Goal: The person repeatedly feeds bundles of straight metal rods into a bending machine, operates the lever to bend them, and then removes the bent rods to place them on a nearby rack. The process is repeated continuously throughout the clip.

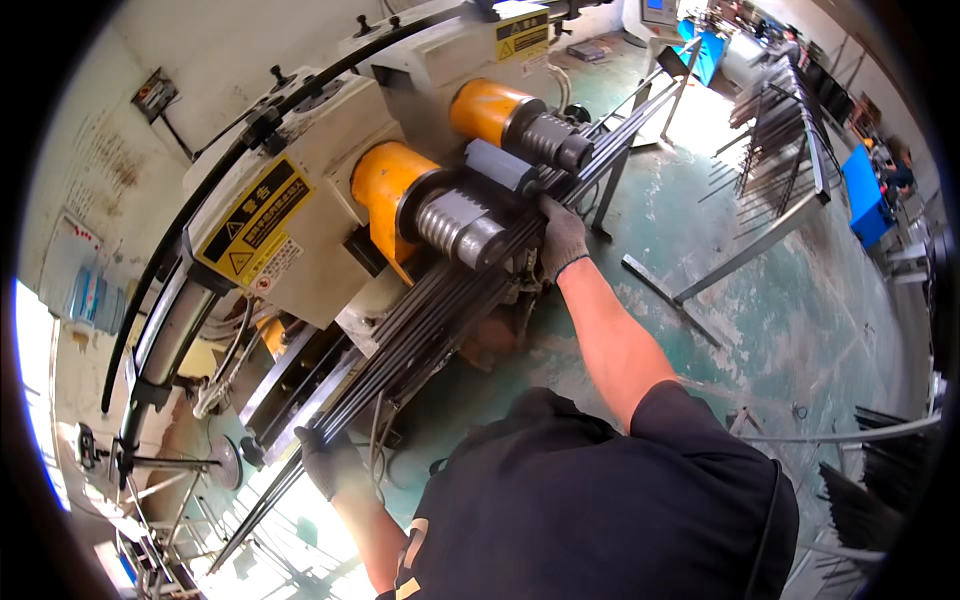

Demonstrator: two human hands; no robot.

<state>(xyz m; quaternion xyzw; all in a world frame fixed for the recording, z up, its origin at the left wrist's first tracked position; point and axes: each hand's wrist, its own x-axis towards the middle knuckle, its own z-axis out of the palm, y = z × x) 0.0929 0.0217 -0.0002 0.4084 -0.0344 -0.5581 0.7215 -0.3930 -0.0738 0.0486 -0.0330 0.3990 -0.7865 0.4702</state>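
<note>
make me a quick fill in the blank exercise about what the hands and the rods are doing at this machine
Both hands wear dark ____.
The right hand grips the bundle of long dark rods beside the ribbed ____ rollers.
The left hand holds the same bundle nearer the ____ edge of the picture.
The roller housings are ____.

Missing words: gloves; grey; lower; orange

Bright, uneven daylight fills a round fisheye view ringed by a black border. The strongest light enters at the lower left, where a doorway or window point(35, 390) is blown out to white, and glare washes over the floor patch point(320, 530) beside it. The green floor point(800, 300) on the right is evenly lit, with soft shadows. Straight lines bow toward the rim — the far corners look smeared and soft. The middle is fairly sharp, and the black shirt point(580, 500) shows little detail.
</note>
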